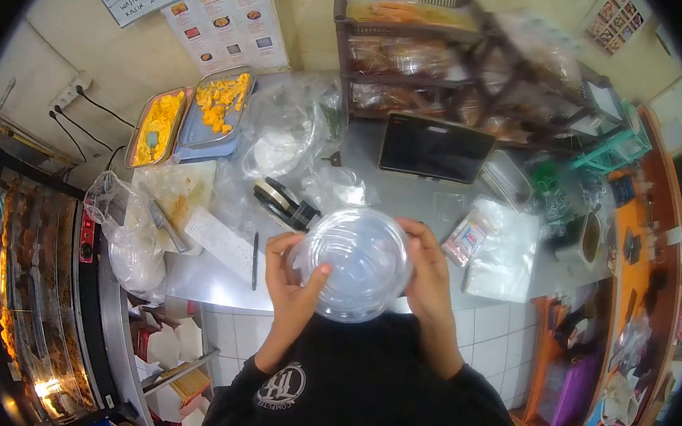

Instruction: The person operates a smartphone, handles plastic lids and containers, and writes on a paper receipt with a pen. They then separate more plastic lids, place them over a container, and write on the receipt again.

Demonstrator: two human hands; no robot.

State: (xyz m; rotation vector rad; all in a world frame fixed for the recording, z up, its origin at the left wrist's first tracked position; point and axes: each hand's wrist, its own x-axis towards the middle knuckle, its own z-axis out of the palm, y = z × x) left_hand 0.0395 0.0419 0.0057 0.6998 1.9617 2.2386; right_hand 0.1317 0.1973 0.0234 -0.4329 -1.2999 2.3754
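Note:
Both my hands hold a round clear plastic bowl in front of my chest, near the front edge of the metal table. My left hand grips its left side, with the thumb pressed over the near face. Around the right rim curl the fingers of my right hand. Just behind the bowl lies a black tape dispenser with a pale roll. A black pen and a paper slip with writing rest left of my left hand.
Two trays of yellow food, one a metal tray, stand at the back left. A knife lies on a stained cutting board. A dark tablet stands before stacked brown crates. Clear plastic bags lie right. A lit display warmer is far left.

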